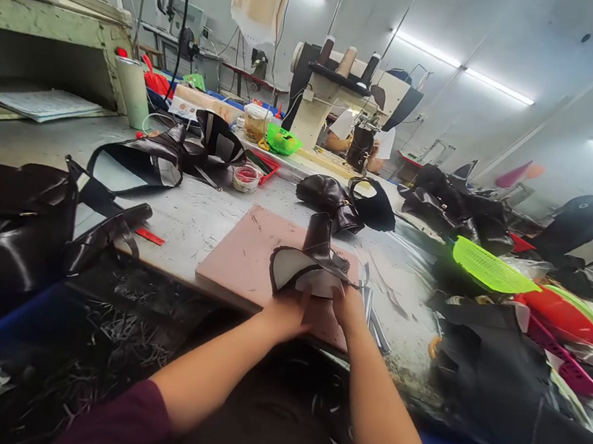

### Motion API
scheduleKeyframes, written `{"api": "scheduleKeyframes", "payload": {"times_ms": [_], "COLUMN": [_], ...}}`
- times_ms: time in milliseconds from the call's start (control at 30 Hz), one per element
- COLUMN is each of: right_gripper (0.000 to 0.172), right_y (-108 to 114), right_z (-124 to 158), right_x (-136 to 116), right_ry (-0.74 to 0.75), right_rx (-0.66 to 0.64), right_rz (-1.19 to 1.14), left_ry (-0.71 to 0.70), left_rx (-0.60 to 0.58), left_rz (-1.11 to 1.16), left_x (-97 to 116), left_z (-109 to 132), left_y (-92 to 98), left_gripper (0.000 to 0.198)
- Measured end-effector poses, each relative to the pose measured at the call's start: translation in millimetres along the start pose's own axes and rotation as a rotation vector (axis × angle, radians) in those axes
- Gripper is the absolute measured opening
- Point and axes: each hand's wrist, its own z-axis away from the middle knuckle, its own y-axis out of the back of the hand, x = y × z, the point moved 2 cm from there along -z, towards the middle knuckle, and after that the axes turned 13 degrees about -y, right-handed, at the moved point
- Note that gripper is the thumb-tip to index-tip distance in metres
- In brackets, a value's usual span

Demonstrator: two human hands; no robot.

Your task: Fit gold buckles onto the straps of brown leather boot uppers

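Note:
A dark leather boot upper point(319, 236), its pale lining showing at the open lower edge, is between my two hands over a pink board point(238, 251). My left hand point(289, 313) grips its near edge from the left, the fingers mostly hidden under the upper. My right hand point(347, 303) is closed on the right side of that edge, near a loose thin strip; its fingertips are partly blurred. Just beyond the board lies another dark boot upper point(327, 195). Metal rulers or strips point(374, 327) lie right of my right hand.
More leather uppers point(137, 165) lie at left, with a red strip point(149, 236) near the table edge. A sewing machine point(312, 100) stands ahead; behind it are a co-worker's hands point(375, 156) at a dark piece. At right are a green basket point(492, 269) and black leather sheets point(495, 372).

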Motion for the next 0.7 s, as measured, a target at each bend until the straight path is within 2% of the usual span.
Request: {"api": "scheduleKeyframes", "payload": {"times_ms": [133,333,700], "right_gripper": [0.053,0.056,0.054], "right_y": [-2.5,-3.6,-1.2], "right_z": [-0.2,-2.0,6.6], "right_x": [1.3,2.4,-5.9], "right_ry": [0.004,0.058,0.067], "right_rx": [0.003,-0.031,-0.052], "right_rz": [0.009,0.028,0.096], "left_ry": [0.013,0.012,0.040], "left_rx": [0.019,0.042,0.005], "left_rz": [-0.033,-0.072,-0.081], "left_x": [2.3,4.5,2.6], "left_z": [-2.1,0.6,-6.6], "left_y": [-0.2,0.4,-0.1], "left_gripper": [0.084,0.074,0.081]}}
